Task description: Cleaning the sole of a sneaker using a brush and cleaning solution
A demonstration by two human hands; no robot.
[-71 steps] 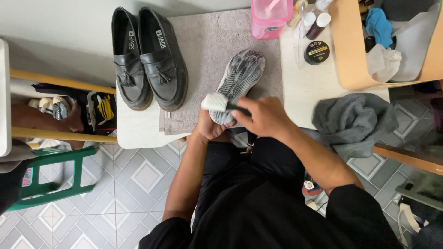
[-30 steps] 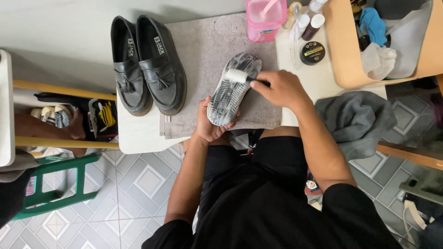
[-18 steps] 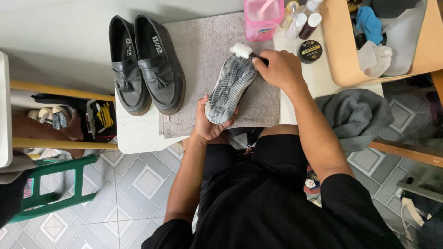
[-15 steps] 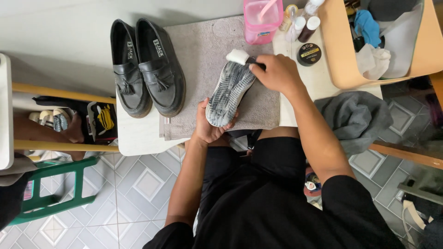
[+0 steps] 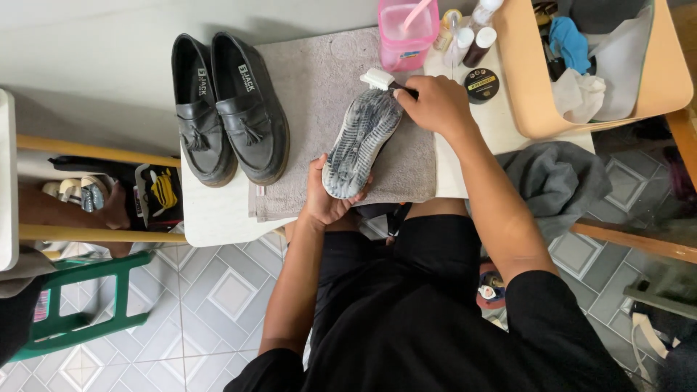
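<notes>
Here left hand (image 5: 327, 199) grips shoe (image 5: 361, 141) heel (sole up), right hand (image 5: 435, 105) clenched round brush (image 5: 379, 79) at toe

Shoe sole (image 5: 359, 141) is showing grey w/ a wavy tread pattern, brush (image 5: 377, 78) looking white, towel (image 5: 319, 87) grey, loafers (image 5: 229, 109) black w/ tassels, tub (image 5: 406, 33) glowing pink, floor tiles (image 5: 210, 290) sporting grey diamond patterns.

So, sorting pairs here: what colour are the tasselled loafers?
Black, as the head view shows: the loafers sit together left of the grey towel.
</notes>
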